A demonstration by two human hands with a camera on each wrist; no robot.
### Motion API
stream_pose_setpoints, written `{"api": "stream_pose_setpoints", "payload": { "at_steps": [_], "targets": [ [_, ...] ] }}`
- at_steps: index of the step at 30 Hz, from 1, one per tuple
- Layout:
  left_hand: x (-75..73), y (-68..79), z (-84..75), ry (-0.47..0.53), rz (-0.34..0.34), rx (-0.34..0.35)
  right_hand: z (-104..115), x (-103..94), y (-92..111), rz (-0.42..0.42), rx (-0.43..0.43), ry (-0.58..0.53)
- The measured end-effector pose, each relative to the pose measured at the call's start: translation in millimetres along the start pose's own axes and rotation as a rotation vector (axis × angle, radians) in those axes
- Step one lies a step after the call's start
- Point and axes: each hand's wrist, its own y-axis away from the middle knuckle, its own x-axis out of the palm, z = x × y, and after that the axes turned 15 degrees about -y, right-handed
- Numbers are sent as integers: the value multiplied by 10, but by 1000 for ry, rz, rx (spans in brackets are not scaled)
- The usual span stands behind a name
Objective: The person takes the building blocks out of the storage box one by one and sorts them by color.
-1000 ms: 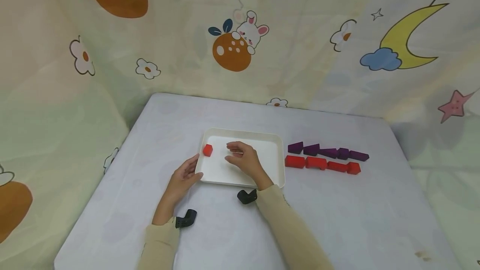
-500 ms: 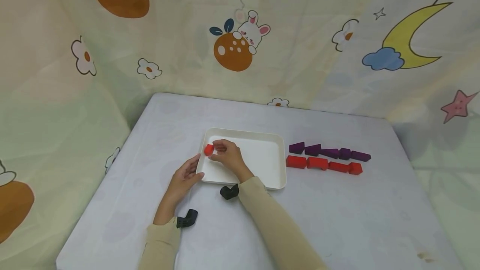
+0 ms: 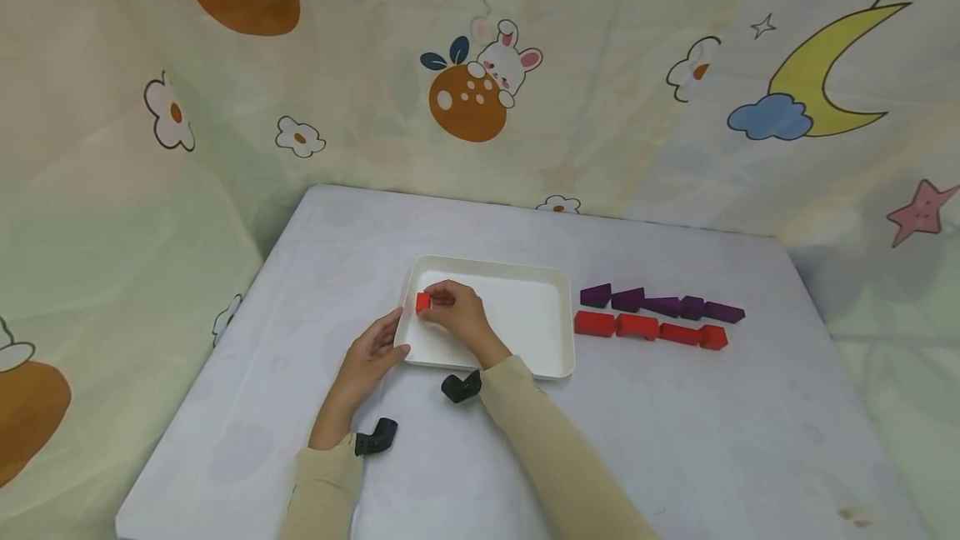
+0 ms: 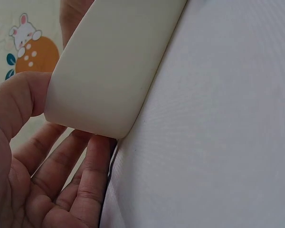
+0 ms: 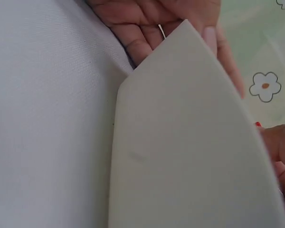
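My right hand (image 3: 459, 313) pinches a small red block (image 3: 423, 302) between thumb and fingertips, over the left part of a shallow white tray (image 3: 525, 323). In the right wrist view the tray's wall (image 5: 180, 142) hides most of that block and much of the hand. My left hand (image 3: 369, 361) holds the tray's near left corner. The left wrist view shows its thumb against the wall by the rim and its fingers (image 4: 92, 175) against the corner from the other side.
Right of the tray, a row of several purple blocks (image 3: 662, 306) lies behind a row of red blocks (image 3: 637, 326). A white cloth covers the table (image 3: 675, 440). A patterned curtain (image 3: 615, 90) stands behind it. Black devices (image 3: 461, 387) sit on both wrists.
My right hand has moved left across the tray to the red block and now pinches it. The block has turned and shifted slightly right. My left hand has stayed at the corner.
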Motion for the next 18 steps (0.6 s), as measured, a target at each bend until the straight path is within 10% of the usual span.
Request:
{"api": "stream_pose_setpoints", "payload": {
  "at_steps": [9, 18],
  "targets": [
    [18, 6, 7, -23, -12, -29, 176, -593, 383, 82, -41, -150],
    [32, 12, -5, -24, 0, -15, 229, -1403, 783, 45, -86, -76]
  ]
}}
